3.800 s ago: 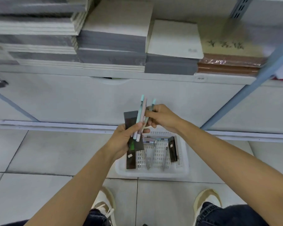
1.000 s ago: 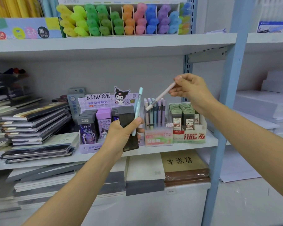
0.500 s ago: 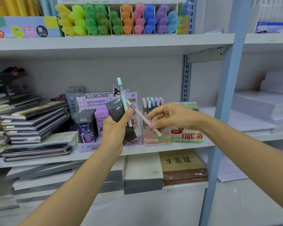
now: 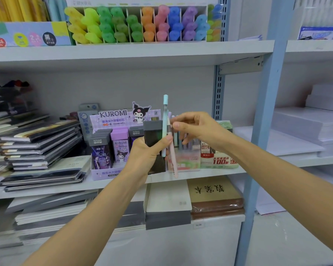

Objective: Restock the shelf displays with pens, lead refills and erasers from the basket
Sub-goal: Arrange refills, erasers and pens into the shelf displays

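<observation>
My left hand (image 4: 147, 153) grips a dark lead refill case (image 4: 153, 135) and clamps an upright teal pen (image 4: 165, 120) against it with the thumb. A pink pen (image 4: 173, 160) hangs almost upright just right of the teal one. My right hand (image 4: 197, 127) pinches the pink pen's upper end, fingertips close to my left thumb. Behind both hands on the middle shelf stands the pen display box (image 4: 184, 160), partly hidden. The purple Kuromi lead refill display (image 4: 113, 120) is to its left and a green lead refill box (image 4: 220, 160) to its right. The basket is out of view.
Stacked notebooks (image 4: 40, 143) fill the shelf's left side. Coloured highlighters (image 4: 142, 24) line the upper shelf. A blue upright post (image 4: 265, 120) stands right of the displays, with white paper stacks (image 4: 311, 125) beyond. More notebook piles (image 4: 167, 206) lie on the shelf below.
My right hand has brought the pink pen from a slant in front of the pen box to nearly upright beside the teal pen. The left hand has kept its grip.
</observation>
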Demonstrator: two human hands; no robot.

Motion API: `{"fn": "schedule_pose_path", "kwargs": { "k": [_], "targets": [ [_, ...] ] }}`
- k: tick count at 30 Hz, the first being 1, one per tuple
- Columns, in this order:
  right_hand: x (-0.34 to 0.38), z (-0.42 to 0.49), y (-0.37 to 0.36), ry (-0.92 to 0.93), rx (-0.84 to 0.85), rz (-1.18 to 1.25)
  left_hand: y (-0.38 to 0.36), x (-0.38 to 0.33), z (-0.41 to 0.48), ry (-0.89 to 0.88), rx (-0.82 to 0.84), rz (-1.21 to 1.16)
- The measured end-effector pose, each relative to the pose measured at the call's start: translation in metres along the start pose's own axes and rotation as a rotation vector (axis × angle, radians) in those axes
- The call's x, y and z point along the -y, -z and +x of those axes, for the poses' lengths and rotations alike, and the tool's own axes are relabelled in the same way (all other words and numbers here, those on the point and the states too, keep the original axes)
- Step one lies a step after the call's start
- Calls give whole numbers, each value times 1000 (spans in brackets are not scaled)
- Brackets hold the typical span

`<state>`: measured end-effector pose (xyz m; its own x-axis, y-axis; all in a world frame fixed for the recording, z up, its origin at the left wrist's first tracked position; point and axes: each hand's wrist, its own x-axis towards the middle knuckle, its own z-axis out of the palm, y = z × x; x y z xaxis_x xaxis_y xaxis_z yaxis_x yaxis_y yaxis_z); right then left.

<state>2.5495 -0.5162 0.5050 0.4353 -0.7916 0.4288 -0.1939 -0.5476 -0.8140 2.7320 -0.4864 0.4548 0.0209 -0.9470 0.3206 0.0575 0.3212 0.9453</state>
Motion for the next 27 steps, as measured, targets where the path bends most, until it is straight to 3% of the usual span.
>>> {"fn": "schedule_pose_path", "kwargs": {
  "k": [4,7,10,13,17,27],
  "targets": [
    [-1,4,-3,11,-15,2,-4,-2,-1,12,28,51],
    [3,7,6,21,-46,89,-3,-4,1,33,-11,-40],
    [9,13,32,96,-306,132,4,-5,2,70,-79,-95],
    [5,18,48,131,-456,-41,9,-3,2,77,-111,-65],
    [-16,22,27,33,-355,-231,11,0,4,101,-130,-39],
    [-25,34,24,30,-246,-399,18,5,6,99,-81,-48]
  ]
}}
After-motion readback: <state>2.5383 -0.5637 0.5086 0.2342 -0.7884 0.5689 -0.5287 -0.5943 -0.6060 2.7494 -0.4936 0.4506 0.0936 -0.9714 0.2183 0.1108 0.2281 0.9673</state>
